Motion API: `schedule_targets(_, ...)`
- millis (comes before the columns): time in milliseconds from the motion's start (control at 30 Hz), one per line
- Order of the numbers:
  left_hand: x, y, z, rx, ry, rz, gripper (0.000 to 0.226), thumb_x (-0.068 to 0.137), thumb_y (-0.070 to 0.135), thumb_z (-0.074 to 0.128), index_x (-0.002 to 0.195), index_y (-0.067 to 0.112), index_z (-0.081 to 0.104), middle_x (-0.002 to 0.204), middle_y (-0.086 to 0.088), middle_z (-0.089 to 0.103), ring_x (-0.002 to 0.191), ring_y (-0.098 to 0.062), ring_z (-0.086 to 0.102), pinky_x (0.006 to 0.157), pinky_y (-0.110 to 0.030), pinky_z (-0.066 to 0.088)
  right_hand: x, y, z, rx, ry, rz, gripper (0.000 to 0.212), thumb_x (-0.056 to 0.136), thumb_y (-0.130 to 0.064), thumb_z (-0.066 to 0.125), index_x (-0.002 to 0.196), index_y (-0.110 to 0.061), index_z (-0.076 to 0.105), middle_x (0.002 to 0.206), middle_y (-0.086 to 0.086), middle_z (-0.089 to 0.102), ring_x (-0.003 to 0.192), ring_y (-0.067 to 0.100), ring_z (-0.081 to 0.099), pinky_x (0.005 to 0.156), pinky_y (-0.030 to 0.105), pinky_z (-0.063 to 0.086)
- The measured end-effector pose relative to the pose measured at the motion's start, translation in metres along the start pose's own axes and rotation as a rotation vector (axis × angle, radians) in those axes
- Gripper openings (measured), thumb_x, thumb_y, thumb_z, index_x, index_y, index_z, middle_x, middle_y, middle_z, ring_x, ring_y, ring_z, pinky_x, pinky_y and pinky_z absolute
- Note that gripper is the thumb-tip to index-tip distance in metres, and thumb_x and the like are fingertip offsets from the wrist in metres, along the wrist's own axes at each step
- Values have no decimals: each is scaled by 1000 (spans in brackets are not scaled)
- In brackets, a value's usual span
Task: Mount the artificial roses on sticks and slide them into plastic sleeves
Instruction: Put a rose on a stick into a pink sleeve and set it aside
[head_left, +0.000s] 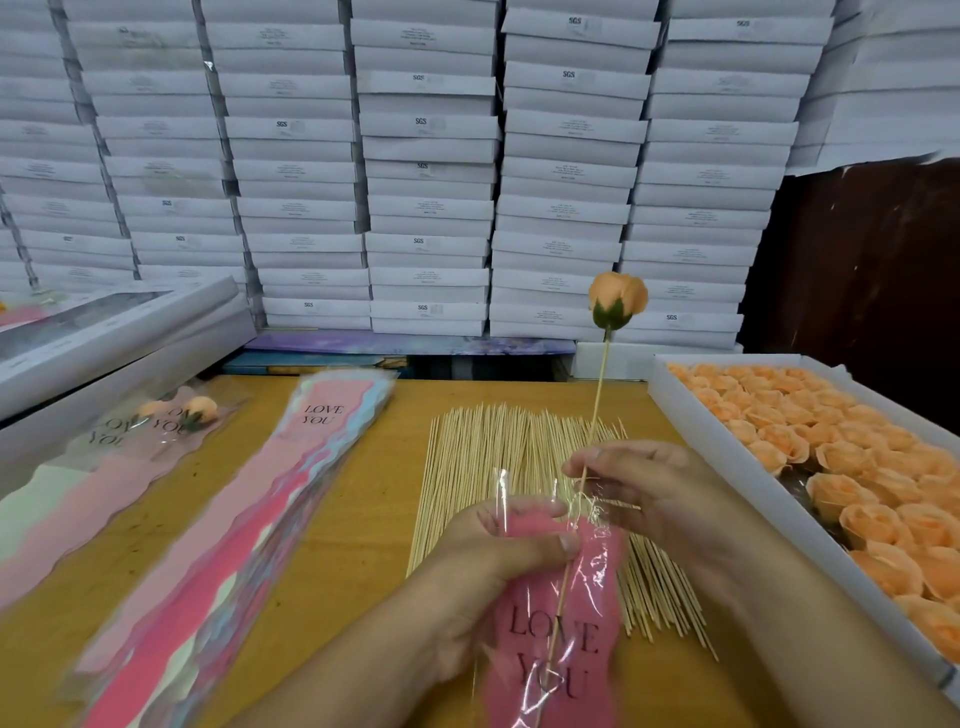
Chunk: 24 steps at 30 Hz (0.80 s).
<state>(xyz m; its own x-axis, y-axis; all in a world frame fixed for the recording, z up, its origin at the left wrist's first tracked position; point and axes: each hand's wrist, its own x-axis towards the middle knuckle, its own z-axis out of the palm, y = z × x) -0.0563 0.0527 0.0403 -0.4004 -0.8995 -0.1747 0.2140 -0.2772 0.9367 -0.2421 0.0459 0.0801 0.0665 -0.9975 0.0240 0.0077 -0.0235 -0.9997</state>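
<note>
The left hand (488, 561) pinches the open top of a clear plastic sleeve with a pink "LOVE YOU" strip (556, 623), the right hand (649, 488) pinches a thin wooden stick (597, 405) partly inside it, and the peach fabric rose (618, 299) stands high above the yellow table (363, 519).

Both forearms enter from 6 o'clock. Left hand (498, 551) has fingers curled, thumb pressing toward 3 o'clock. Right hand (649, 488) pinches w/ thumb & index, fingertips toward 9 o'clock.

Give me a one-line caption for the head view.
Right hand feeds a stick-mounted peach rose into the pink sleeve that the left hand grips.
</note>
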Motion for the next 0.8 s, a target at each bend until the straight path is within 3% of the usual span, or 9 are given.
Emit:
schedule_targets(167, -5, -8, 7, 40, -13, -56, 64, 50, 10, 96, 109, 7, 71, 103, -19, 76, 92, -33, 74, 86, -45, 59, 8, -1, -12, 105, 202, 6, 16, 91, -24, 67, 93, -11, 77, 94, 6, 78, 76, 11, 70, 61, 20, 54)
schedule_targets(233, -7, -12, 10, 85, -8, -76, 56, 51, 10, 97, 102, 9, 73, 100, -16, 77, 94, -32, 74, 96, -48, 56, 11, 1, -17, 126, 286, 18, 18, 94, -23, 64, 96, -9, 74, 90, 5, 78, 73, 10, 69, 62, 22, 52)
schedule_targets(367, -9, -13, 15, 102, 0, -125, 44, 56, 6, 95, 96, 11, 78, 101, -19, 76, 101, -37, 72, 97, -50, 55, 14, 4, -22, 93, 368, 32, 19, 96, -23, 62, 91, -10, 75, 89, 5, 78, 74, 11, 68, 64, 23, 49)
schedule_targets(500, -10, -7, 12, 92, 23, -114, 49, 61, 4, 92, 107, 6, 72, 102, -19, 76, 96, -34, 73, 95, -48, 57, 9, 4, -14, 43, 266, 48, 22, 91, -20, 66, 76, -13, 80, 93, 7, 78, 78, 16, 68, 63, 23, 52)
schedule_targets(633, -9, 1, 9, 19, 27, -83, 43, 60, 3, 91, 100, 6, 75, 100, -22, 75, 85, -33, 73, 83, -45, 61, 3, 6, -3, -91, 96, 63, 20, 93, -29, 64, 84, -23, 81, 95, -3, 78, 78, 7, 71, 67, 23, 50)
schedule_targets(800, -8, 4, 6, -45, -30, -58, 27, 68, -1, 85, 94, 5, 79, 98, -24, 74, 76, -30, 74, 67, -37, 61, 0, 8, 5, -106, -32, 92, 18, 92, -32, 64, 87, -25, 80, 92, 2, 78, 77, 9, 73, 76, 32, 50)
